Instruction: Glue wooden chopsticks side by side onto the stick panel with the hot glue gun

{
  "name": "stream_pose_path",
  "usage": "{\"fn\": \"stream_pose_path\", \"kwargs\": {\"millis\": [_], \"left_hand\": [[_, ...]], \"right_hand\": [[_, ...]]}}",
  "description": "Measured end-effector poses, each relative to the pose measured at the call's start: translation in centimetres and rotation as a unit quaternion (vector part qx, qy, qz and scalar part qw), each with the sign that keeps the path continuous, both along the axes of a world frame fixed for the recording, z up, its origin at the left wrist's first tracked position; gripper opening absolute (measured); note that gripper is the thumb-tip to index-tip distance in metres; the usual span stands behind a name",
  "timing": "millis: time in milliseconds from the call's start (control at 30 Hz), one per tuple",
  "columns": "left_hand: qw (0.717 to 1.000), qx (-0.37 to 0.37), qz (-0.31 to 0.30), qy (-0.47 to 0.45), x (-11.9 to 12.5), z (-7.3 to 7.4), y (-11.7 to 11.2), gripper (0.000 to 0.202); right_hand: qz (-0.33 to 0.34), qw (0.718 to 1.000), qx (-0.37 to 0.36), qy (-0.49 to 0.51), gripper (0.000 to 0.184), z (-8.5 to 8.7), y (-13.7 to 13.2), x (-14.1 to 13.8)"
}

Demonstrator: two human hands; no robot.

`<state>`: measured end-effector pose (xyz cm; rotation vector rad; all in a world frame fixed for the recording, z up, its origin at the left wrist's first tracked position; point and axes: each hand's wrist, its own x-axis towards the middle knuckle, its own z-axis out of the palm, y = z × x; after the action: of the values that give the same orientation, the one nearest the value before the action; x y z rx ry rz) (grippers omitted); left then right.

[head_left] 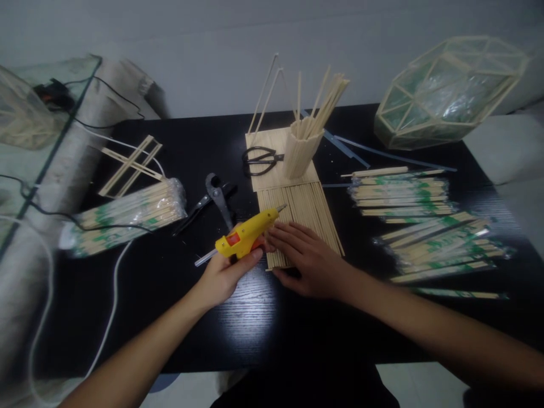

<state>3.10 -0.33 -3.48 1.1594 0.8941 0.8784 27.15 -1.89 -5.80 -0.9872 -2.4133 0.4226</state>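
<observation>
My left hand (225,275) is closed round the grip of a yellow glue gun (246,232), whose nozzle points right over a flat mat of joined bamboo sticks (308,207) on the black table (170,294). My right hand (306,255) lies flat with fingers stretched out on the near end of that mat, beside the gun's body. A stick-built cup (300,150) holding several loose sticks stands on the far part of the mat.
Black scissors (259,160) lie beside the cup and pliers (215,198) left of the mat. Wrapped chopstick packs lie at left (127,215) and right (425,221). A stick cross (131,164), a faceted stick frame (446,90) and a white cord (113,306) are around.
</observation>
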Motion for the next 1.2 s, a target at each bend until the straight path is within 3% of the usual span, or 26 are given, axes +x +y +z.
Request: {"fn": "stream_pose_path", "kwargs": {"millis": [233,1200], "left_hand": [[1.0,-0.019,0.021,0.012,0.16,-0.09,0.01,0.041],[1.0,-0.023,0.01,-0.01,-0.05,-0.57,0.03,0.033]], "right_hand": [[0.005,1.0,-0.012,0.017,0.069,-0.11,0.08,-0.02],[0.004,1.0,-0.004,0.019,0.061,-0.09,0.22,0.01]]}}
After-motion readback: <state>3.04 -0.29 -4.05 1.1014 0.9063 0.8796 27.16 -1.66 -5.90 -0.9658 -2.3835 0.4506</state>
